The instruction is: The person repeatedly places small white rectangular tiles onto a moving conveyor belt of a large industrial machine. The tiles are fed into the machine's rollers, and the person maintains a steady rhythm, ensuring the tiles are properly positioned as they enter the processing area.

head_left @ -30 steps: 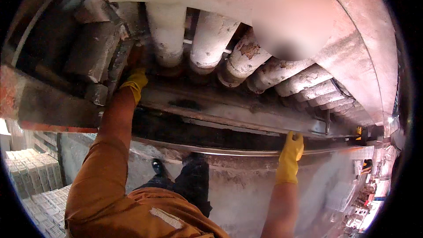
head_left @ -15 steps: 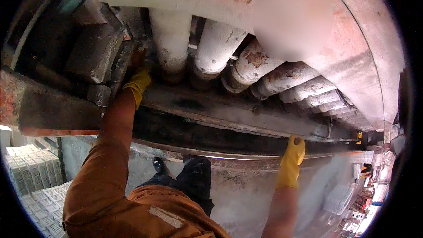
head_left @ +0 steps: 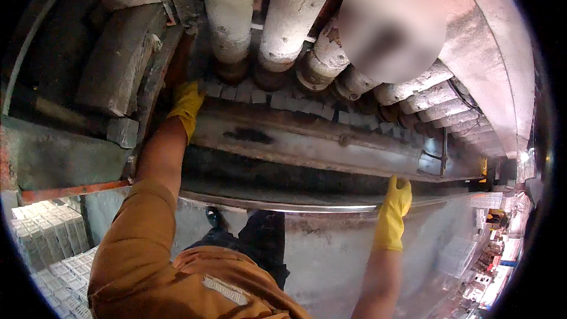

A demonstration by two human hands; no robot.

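Observation:
A long grey metal panel [head_left: 277, 142] with dark stains runs across in front of me, above a dark trough [head_left: 266, 177]. My left hand [head_left: 188, 106], in a yellow rubber glove, is closed at the panel's left end, beside a thick grimy side block [head_left: 118, 65]. Its fingertips are partly hidden. Further right, my right hand [head_left: 394, 205], gloved the same way, curls its fingers on the panel's lower edge. Behind the panel, a row of small grey blocks [head_left: 295, 105] shows under several thick pale pipes [head_left: 227, 23].
A shiny metal rail [head_left: 319, 208] borders the trough on my side. A whitish, stained hood [head_left: 490, 41] hangs over the pipes. White plastic crates [head_left: 56, 224] are stacked at the lower left. More crates [head_left: 458, 257] and clutter lie at the right. Wet-looking grey floor [head_left: 336, 260] spreads below.
My view has shifted, so the pipes sit higher in it. More of the panel's face shows, and the small grey blocks behind it have come into sight. Both hands remain at the panel.

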